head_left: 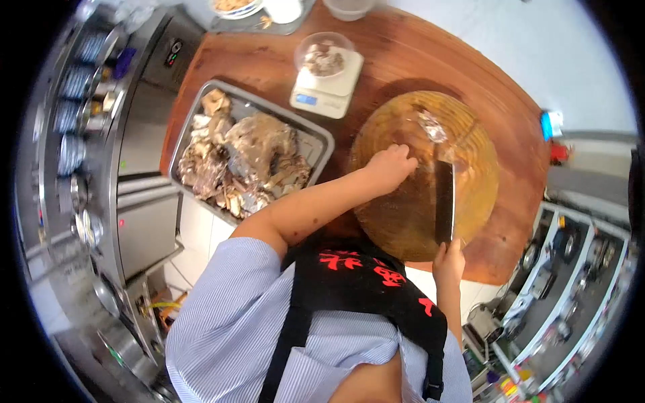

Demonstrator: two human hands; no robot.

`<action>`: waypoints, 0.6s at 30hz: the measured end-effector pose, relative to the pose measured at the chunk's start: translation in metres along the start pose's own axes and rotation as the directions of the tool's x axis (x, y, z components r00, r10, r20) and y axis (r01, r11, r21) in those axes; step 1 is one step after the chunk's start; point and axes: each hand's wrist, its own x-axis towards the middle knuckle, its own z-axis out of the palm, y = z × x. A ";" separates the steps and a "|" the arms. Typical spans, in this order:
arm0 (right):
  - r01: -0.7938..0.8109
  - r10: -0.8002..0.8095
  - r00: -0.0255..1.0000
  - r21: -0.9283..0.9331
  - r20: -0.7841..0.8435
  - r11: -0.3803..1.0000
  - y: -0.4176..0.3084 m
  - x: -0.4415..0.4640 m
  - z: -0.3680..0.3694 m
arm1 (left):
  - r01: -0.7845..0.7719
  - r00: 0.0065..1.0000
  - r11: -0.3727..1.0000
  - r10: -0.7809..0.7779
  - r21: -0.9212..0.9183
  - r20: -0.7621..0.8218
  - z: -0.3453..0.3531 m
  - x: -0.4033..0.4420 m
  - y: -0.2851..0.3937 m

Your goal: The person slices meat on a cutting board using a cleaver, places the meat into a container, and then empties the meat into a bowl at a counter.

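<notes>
I see right hand [449,262] gripping cleaver [444,201] over round board [390,218]; left hand [392,166] curled, can't tell if holding anything. Apron [349,292] characters red, scale display [306,99] illegible.

Shirt [218,316] was pale blue, finely striped | sleeve [242,265] at 8 o'clock was short | apron [342,292] was black, bore red characters [390,276] | black buckle [434,389] sat on strap [435,366] at 5 o'clock

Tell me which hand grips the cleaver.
The right hand: it is closed around the handle of the cleaver. The left hand, by contrast, is over the board, fingers curled, with no grip on the cleaver.
</notes>
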 end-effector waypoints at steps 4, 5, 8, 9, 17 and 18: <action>0.063 -0.062 0.998 0.029 -0.026 0.998 -0.011 0.007 -0.003 | 0.224 0.952 0.833 -0.298 -0.506 -0.070 -0.034 -0.006 -0.039; 0.038 -0.038 0.999 0.044 0.001 0.998 -0.004 0.007 0.001 | 0.222 0.907 0.824 -0.370 -0.521 -0.198 -0.051 -0.006 -0.050; 0.019 -0.021 0.999 0.085 0.029 0.996 0.000 0.010 0.000 | 0.183 0.736 0.782 -0.511 -0.596 -0.444 -0.098 0.008 -0.092; 0.022 -0.024 0.999 0.100 0.024 0.995 -0.002 0.011 -0.002 | 0.196 0.674 0.815 -0.516 -0.546 -0.529 -0.113 0.015 -0.106; -0.002 0.000 0.998 0.043 0.058 0.999 -0.006 0.013 -0.007 | 0.309 0.514 0.922 -0.367 -0.231 -0.775 -0.173 -0.025 -0.179; 0.018 -0.020 0.999 0.044 0.037 0.999 -0.008 0.012 -0.008 | 0.383 0.436 0.903 -0.362 -0.194 -0.824 -0.181 -0.058 -0.166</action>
